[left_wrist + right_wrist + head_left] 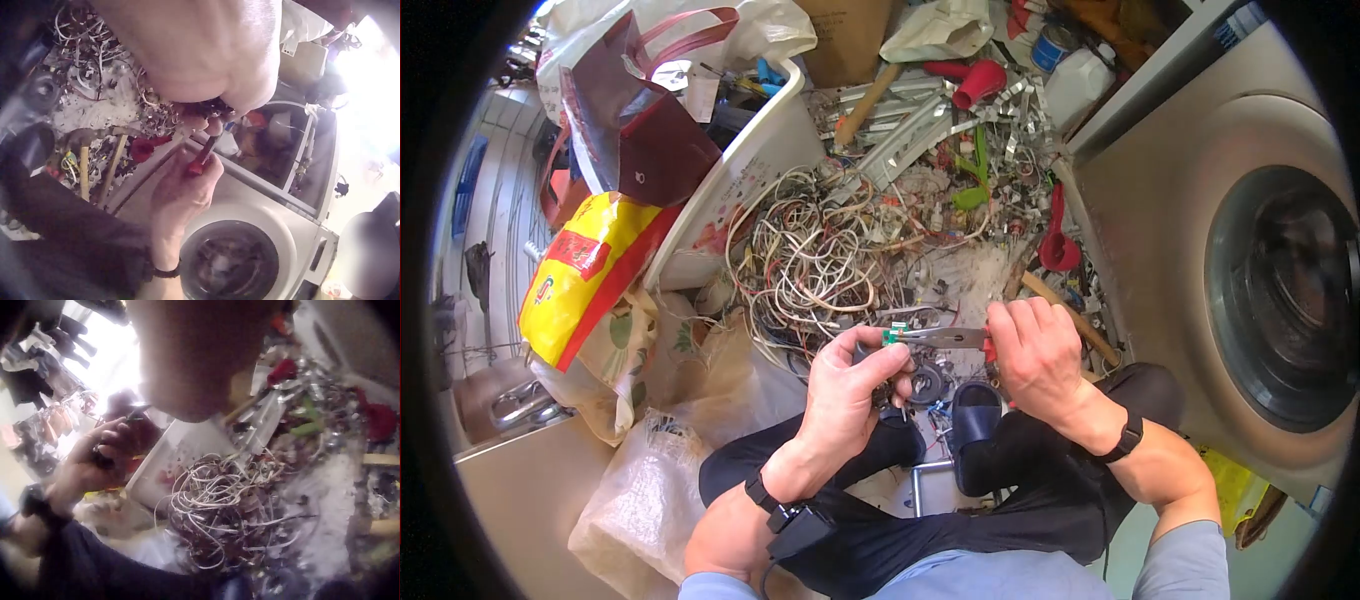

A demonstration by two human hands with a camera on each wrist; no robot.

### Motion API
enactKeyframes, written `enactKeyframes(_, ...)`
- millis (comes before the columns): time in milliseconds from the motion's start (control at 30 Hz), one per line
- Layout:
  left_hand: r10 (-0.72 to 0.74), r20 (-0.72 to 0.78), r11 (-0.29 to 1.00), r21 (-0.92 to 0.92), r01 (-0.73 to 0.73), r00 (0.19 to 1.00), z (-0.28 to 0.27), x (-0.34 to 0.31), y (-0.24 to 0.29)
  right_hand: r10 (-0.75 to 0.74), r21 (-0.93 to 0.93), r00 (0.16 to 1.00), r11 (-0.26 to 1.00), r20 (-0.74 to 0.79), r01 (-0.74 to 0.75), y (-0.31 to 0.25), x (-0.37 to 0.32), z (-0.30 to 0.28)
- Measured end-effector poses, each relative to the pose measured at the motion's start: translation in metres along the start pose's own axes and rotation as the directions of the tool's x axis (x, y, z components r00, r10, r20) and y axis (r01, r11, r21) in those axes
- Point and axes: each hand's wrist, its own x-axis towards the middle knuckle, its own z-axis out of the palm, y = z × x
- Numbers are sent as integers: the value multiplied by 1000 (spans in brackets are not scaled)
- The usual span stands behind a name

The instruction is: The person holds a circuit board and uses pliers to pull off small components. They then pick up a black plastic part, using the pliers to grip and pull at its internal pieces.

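In the head view, my left hand pinches a small green circuit board between thumb and index finger. Something dark sits under its curled fingers, mostly hidden. My right hand grips a pair of pliers by the red handles, and their metal nose points left, right at the board's edge. Seen from the left wrist, the red handle shows inside the right hand's fist, while the left hand covers most of the board. The right wrist view shows the left hand with fingers curled; the pliers are hidden there.
A tangle of white cables lies beyond the hands, beside a white bin. Metal scraps, a red hair dryer and a red scoop litter the floor. A washing machine stands right; a dark slipper is below.
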Motion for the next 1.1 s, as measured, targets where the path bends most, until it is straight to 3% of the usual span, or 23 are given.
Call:
enactKeyframes(67, 22, 4, 1000, -14, -22, 1000, -1, -2, 2, -8, 21, 999, 1000, -38, 9, 1, 7, -2)
enactKeyframes(167, 84, 117, 995, -66, -77, 990, -3, -5, 4, 193, 278, 981, 942, 6, -187, 3, 18, -9)
enactKeyframes(200, 93, 125, 994, -71, -85, 988, -3, -8, 6, 188, 269, 982, 946, -2, -180, 1, 21, -16)
enactKeyframes(233, 77, 172, 993, -107, -59, 982, -1, -9, 9, 327, 521, 913, 750, 244, -408, -2, 25, -26)
enactKeyframes(267, 60, 221, 989, -142, -29, 973, 1, -11, 10, 361, 646, 785, 446, 503, -619, -4, 28, -34)
enactKeyframes(300, 54, 244, 985, -171, -12, 968, 3, -13, 12, 299, 698, 734, 236, 609, -676, -5, 31, -38)
enactKeyframes(333, 61, 259, 984, -179, -14, 964, 6, -14, 14, 308, 694, 736, 252, 603, -674, -7, 34, -46)
enactKeyframes(400, -26, 332, 958, -261, 118, 943, 12, -20, 21, 127, 718, 709, -202, 694, -666, -15, 42, -67)
enactKeyframes(433, -30, 355, 952, -274, 135, 934, 17, -23, 23, 135, 754, 748, -236, 650, -613, -20, 43, -72)
enactKeyframes(533, -78, 437, 954, -229, 195, 896, 26, -29, 25, 115, 738, 743, -286, 659, -611, -22, 43, -87)
enactKeyframes(600, -82, 457, 963, -194, 189, 886, 33, -34, 27, 155, 738, 727, -255, 669, -625, -25, 40, -98)
enactKeyframes(700, -95, 503, 958, -187, 216, 859, 38, -37, 27, 139, 709, 713, -345, 687, -615, -27, 31, -108)
enactKeyframes(833, -155, 590, 949, -134, 285, 792, 43, -41, 25, 149, 754, 751, -297, 643, -586, -28, 19, -120)
enactKeyframes(933, -187, 616, 945, -100, 312, 765, 47, -43, 25, 153, 745, 734, -242, 662, -622, -27, 10, -127)
enactKeyframes(1100, -232, 646, 942, -36, 333, 727, 50, -42, 25, 150, 742, 737, -290, 659, -605, -29, 1, -131)
